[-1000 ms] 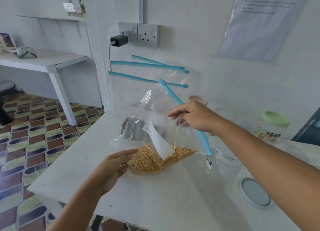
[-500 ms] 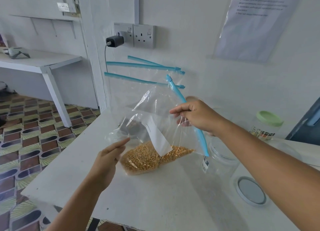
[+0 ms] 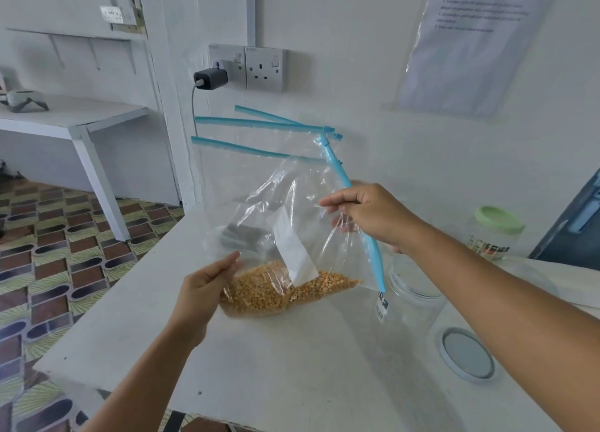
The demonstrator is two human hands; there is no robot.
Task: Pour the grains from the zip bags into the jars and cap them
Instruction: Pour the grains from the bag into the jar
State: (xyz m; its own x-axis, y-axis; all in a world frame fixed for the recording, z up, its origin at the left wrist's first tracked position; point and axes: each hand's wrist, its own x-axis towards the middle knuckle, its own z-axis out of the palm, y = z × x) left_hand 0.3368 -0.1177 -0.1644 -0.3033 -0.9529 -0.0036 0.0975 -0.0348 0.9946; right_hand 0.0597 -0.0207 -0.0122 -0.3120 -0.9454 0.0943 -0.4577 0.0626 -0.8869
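Head view: right hand (image 3: 373,215) pinches the zip bag (image 3: 292,224) at centre; left hand (image 3: 204,293), fingers straight, touches its grain-filled bottom at 7 o'clock. Open jar (image 3: 412,289) at 4 o'clock on the surface (image 3: 292,366).

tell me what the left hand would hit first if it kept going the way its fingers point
Most likely the zip bag: the left hand has its fingers aimed up and right at the bag's lower left side, just above the yellow grains. Depth is unclear.
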